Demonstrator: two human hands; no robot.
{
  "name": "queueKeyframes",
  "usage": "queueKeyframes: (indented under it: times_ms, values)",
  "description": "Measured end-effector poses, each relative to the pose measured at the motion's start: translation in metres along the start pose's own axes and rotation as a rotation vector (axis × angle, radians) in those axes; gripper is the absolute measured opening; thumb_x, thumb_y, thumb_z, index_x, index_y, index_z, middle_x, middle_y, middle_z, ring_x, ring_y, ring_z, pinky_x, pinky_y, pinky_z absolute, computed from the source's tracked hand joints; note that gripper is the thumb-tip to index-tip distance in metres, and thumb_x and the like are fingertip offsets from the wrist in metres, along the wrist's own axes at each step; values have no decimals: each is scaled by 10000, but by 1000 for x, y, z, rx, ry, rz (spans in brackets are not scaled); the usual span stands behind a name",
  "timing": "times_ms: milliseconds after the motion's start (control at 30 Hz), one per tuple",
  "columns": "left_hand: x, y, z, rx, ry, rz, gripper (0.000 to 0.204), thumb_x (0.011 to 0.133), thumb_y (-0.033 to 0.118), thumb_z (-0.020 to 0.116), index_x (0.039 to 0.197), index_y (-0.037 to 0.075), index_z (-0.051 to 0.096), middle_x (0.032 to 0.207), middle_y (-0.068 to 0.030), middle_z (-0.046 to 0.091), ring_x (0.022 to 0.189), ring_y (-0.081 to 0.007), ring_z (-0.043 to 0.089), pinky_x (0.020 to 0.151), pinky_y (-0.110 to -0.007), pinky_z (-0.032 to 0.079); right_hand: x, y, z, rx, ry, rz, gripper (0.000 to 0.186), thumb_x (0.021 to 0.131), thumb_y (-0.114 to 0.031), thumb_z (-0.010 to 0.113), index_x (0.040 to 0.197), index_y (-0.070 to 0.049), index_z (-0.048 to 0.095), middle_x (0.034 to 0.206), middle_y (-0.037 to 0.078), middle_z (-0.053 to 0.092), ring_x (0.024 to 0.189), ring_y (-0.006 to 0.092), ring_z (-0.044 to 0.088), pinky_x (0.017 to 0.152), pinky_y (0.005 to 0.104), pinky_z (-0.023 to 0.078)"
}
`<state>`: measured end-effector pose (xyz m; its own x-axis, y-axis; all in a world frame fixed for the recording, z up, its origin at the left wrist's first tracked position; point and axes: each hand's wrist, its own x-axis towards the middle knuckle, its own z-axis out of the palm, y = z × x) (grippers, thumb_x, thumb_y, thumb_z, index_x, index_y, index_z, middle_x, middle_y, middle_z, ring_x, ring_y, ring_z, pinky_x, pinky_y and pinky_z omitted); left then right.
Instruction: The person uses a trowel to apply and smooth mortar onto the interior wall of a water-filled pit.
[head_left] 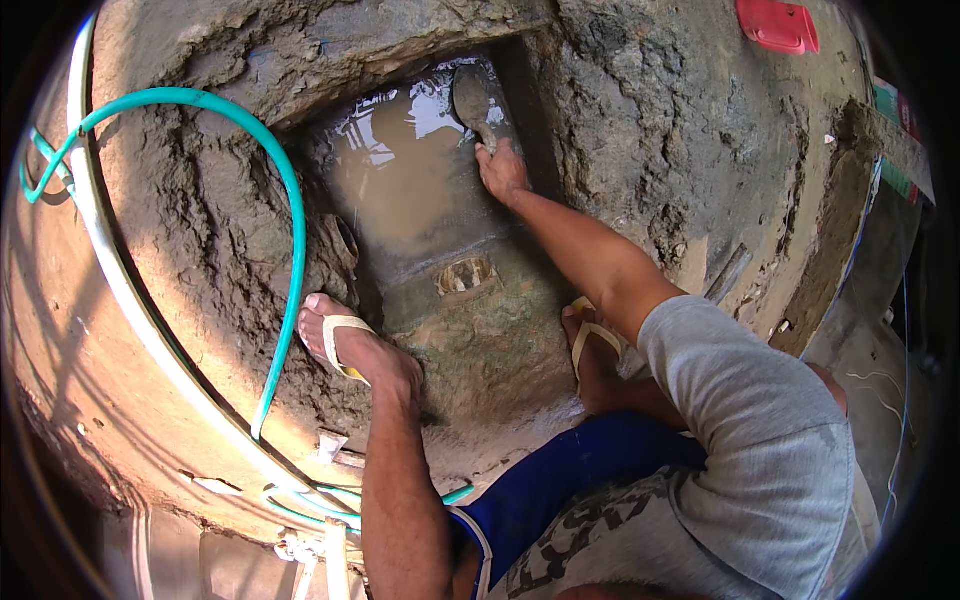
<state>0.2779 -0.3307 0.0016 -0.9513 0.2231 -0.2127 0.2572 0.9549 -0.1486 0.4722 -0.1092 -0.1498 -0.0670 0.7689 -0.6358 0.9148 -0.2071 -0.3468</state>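
We see the right hand (pixel 503 174), fingers (pixel 484 155) clenched round a mud-caked trowel (pixel 472 98) near muddy water's (pixel 400 190) far right corner; left hand's out of frame, we can't tell its grip.

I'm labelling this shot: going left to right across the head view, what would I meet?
Green hose loop, left foot, mud-coated trowel-like tool, right hand gripping its handle, right foot, red flat object.

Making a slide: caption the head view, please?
Right hand holding a muddy trowel-like tool in a pit of murky water, green hose alongside.
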Motion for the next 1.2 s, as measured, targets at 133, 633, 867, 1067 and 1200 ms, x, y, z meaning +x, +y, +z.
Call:
queueKeyframes:
  times_ms: [133,633,867,1067,1200]
  values:
    - [0,7,0,-10,25,6,494,1082,378,337,1042,-26,618,1052,-203,676,960,-364,638,877,-443,501,-5,39,-3,-9,199,-113,474,971,-419,557,1064,46,576,925,277,692,843,434,696,766,516,550]
    - [1,-8,10,27,103,21,452,1083,351,369,1003,-13,626,970,-176,688,883,-315,660,823,-413,522,-52,-31,20,753,86,445,336,998,-382,572,984,-48,537,620,29,524,429,146,506,335,312,408]
    - [1,-3,11,54,121,64,438,1079,342,380,977,-1,631,960,-175,688,856,-314,661,803,-413,525,-16,-13,4,1057,-65,369,310,1007,-395,547,951,-90,544,646,16,520,459,108,490,384,282,403]
    - [3,-14,15,177,155,93,368,1071,306,406,931,40,618,891,-145,666,830,-272,661,756,-379,532,-56,4,16,257,28,174,508,953,-446,593,1226,-19,565,1131,284,667,1123,473,606,982,509,450]
    - [-2,2,10,150,186,142,350,1067,293,422,927,41,621,886,-131,660,820,-270,658,750,-379,530,-22,-7,35,131,-93,72,543,968,-446,577,1293,-15,525,1235,296,625,1186,469,577,1009,518,439]
